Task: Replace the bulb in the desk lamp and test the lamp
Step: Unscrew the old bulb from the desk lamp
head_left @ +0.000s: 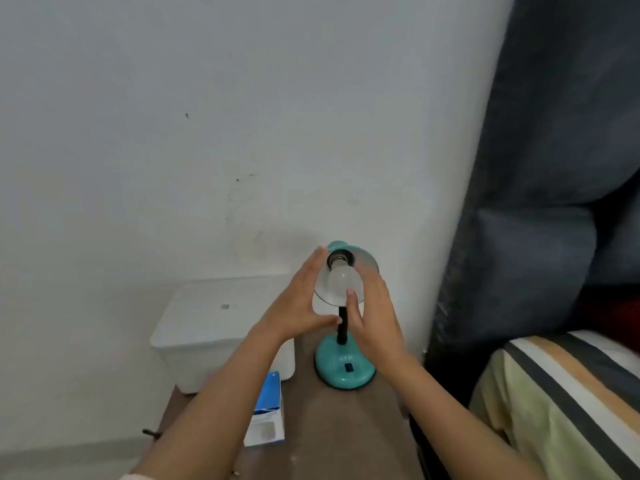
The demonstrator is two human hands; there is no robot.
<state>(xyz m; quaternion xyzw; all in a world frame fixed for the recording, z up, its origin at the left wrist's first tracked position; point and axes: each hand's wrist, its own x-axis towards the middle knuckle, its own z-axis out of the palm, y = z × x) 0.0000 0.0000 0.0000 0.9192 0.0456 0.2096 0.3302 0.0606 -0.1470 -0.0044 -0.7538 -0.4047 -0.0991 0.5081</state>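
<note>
Whitewashed wall backs a brown table (332, 427) carrying, from the left, a white bin (214, 327), a bulb box (268, 410) and the teal desk lamp (344, 365). Left hand (298, 303) and right hand (375, 313), both spread and gripping nothing, flank the socketed bulb (341, 278). Twisting one-handed could tip the lamp; the table's right edge lies near.

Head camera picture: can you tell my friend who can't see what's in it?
Two open hands, left hand and right hand, flank a white bulb in the shade of a teal desk lamp on a brown table. A blue and white box and a white bin sit left of it.
</note>
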